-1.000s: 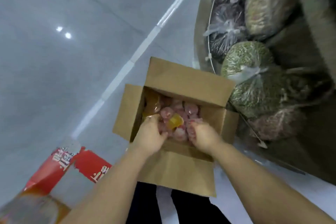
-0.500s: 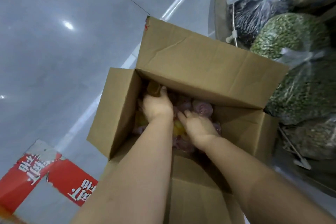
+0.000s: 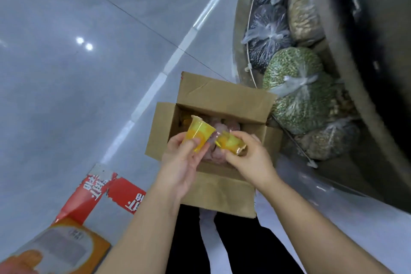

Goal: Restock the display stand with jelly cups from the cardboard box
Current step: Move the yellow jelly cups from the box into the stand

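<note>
Fingers (image 3: 195, 147) of my left hand (image 3: 180, 162) curled round yellow jelly cup (image 3: 199, 134), held tilted above cardboard box (image 3: 224, 193). Right hand (image 3: 251, 160) pinches second yellow cup (image 3: 231, 143), lying sideways, just beside first at its 3 o'clock. Box open on floor (image 3: 77, 95); pink cups (image 3: 220, 125) inside. Bagged beans (image 3: 298, 100) at box's 2 o'clock. Red carton (image 3: 104, 193) at 8 o'clock.

White Chinese characters on the red carton (image 3: 104, 193), unreadable upside-down.
</note>
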{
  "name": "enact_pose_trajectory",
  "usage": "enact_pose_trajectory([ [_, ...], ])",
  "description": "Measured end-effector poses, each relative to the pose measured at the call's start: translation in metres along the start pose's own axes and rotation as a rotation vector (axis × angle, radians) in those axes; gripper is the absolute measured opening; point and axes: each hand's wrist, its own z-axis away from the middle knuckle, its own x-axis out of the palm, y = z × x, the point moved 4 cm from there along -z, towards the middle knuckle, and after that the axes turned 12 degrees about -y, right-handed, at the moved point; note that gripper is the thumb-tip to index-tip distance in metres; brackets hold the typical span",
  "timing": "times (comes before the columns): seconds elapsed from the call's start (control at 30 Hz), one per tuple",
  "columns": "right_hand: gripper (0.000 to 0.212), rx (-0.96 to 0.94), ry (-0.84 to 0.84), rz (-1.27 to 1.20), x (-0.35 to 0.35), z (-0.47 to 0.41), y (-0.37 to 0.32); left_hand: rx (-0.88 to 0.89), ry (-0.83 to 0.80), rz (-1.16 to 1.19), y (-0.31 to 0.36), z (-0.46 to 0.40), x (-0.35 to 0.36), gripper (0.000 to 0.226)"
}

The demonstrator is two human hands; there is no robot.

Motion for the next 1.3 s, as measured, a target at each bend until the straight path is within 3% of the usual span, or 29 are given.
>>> enact_pose_trajectory([
  [0.17, 0.043, -0.131, 0.134, -0.162, -0.082, 0.116, -0.128, 0.058, -0.308, -0.125, 0.088, 0.098, 0.103, 0.056],
  [0.27, 0.044, -0.232, 0.261, -0.218, -0.133, 0.178, -0.197, 0.103, -0.493, -0.272, 0.135, 0.145, 0.171, 0.046],
  [0.37, 0.061, -0.33, 0.38, -0.237, -0.179, 0.234, -0.246, 0.235, -0.639, -0.511, 0.176, 0.183, 0.231, 0.05],
  [0.5, 0.059, -0.426, 0.513, -0.22, -0.228, 0.299, -0.276, 0.35, -0.816, -0.802, 0.201, 0.228, 0.303, 0.052],
  [0.63, 0.057, -0.443, 0.62, -0.099, -0.265, 0.351, -0.286, 0.431, -0.961, -0.92, 0.2, 0.264, 0.366, 0.05],
  [0.77, 0.066, -0.52, 0.637, -0.078, -0.303, 0.384, -0.277, 0.461, -0.988, -0.874, 0.186, 0.287, 0.414, 0.05],
  [0.93, 0.079, -0.537, 0.614, -0.042, -0.352, 0.413, -0.252, 0.548, -0.999, -0.989, 0.16, 0.305, 0.469, 0.055],
  [1.13, 0.064, -0.53, 0.689, -0.141, -0.429, 0.438, -0.207, 0.643, -0.994, -1.059, 0.136, 0.306, 0.53, 0.046],
  [1.3, 0.059, -0.482, 0.741, -0.064, -0.497, 0.434, -0.191, 0.751, -0.891, -1.048, 0.131, 0.297, 0.562, 0.047],
])
